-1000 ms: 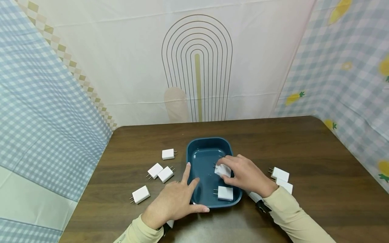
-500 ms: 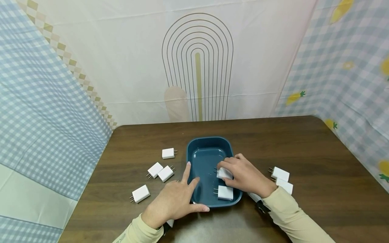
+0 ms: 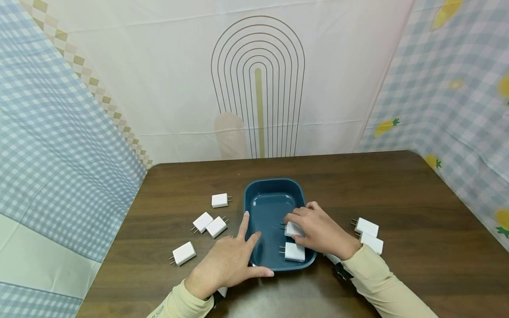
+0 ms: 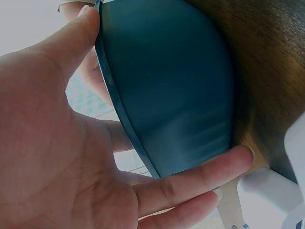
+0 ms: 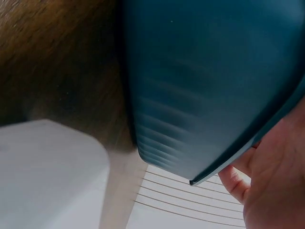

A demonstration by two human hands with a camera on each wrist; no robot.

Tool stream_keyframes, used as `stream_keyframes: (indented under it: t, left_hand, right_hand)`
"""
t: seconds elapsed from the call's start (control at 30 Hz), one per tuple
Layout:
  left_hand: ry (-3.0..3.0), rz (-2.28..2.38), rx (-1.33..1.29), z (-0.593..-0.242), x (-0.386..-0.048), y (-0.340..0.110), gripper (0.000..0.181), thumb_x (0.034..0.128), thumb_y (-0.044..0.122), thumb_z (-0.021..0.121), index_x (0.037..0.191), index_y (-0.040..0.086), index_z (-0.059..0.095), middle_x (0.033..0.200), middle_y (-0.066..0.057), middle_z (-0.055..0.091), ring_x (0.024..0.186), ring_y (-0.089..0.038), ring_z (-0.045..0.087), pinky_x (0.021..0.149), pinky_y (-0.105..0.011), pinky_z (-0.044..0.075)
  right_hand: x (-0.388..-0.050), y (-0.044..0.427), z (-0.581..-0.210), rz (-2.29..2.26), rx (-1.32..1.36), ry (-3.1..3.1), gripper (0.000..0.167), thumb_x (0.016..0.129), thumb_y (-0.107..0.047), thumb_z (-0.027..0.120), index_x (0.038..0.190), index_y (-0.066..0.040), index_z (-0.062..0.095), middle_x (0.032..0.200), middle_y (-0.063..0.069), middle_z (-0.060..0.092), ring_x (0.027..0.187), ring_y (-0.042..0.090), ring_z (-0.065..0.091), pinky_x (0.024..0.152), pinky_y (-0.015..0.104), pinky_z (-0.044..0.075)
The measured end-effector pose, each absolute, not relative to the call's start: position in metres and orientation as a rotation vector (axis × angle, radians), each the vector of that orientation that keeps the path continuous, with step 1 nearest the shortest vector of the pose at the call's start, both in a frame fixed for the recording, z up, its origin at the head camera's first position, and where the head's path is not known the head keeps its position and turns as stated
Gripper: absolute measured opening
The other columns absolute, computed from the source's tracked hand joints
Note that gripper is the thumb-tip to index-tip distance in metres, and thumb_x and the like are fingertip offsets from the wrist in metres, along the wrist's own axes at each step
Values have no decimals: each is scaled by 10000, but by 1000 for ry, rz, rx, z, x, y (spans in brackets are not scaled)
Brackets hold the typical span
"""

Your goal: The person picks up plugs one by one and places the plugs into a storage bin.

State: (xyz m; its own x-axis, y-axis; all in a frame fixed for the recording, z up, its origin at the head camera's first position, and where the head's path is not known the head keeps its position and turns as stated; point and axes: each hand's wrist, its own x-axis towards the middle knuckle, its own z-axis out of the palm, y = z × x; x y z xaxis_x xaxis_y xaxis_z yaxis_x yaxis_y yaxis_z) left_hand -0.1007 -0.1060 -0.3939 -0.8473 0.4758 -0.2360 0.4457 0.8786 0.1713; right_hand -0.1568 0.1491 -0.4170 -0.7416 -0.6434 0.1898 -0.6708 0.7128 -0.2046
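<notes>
A dark blue tray (image 3: 272,185) sits on the table. Over its right wall reaches my right hand (image 3: 324,232), gripping a white charger (image 3: 293,229) by fingers and thumb low inside the tray. Just nearer to me, another white charger (image 3: 294,252) lies in the tray, prongs pointing left. My left hand (image 3: 226,260) rests against the tray's left and near rim with fingers spread. The left wrist view has the thumb of that hand (image 4: 81,119) on the rim, other fingers along the outer wall. The right wrist view sees mainly the tray's outer side (image 5: 190,95); the held charger is hidden there.
Several white chargers, one of them a charger (image 3: 184,254), lie left of the tray. To the right are two more chargers, the upper charger (image 3: 366,228) touching the lower charger (image 3: 372,244). Others are partly hidden by my wrists. Patterned cloth (image 3: 179,88) hangs behind the wooden table (image 3: 358,176).
My right hand has moved the charger slightly right and toward me, to just behind the other charger in the tray. The left hand has stayed in place.
</notes>
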Motion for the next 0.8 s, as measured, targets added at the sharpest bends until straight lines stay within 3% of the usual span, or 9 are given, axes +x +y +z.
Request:
stream_keyframes:
  t: [0.4,0.8]
  left_hand:
    - [2783,167,710,-394,-101,-106,1006,810,871,483,1518,156,481,1681,-258,114,888,-266,744,820,-425,559]
    - [2787,171,695,-394,-100,-106,996,812,861,498,1520,161,478,1683,-250,120,993,-316,728,868,-447,552]
  right_hand:
    - [-156,149,-419,351,1098,-2785,320,800,-202,852,1099,-183,738,1061,3,759,963,155,678,929,456,402]
    - [-156,144,-420,251,1083,-2833,326,797,-211,859,1097,-166,739,1059,33,765,973,178,689,965,473,397]
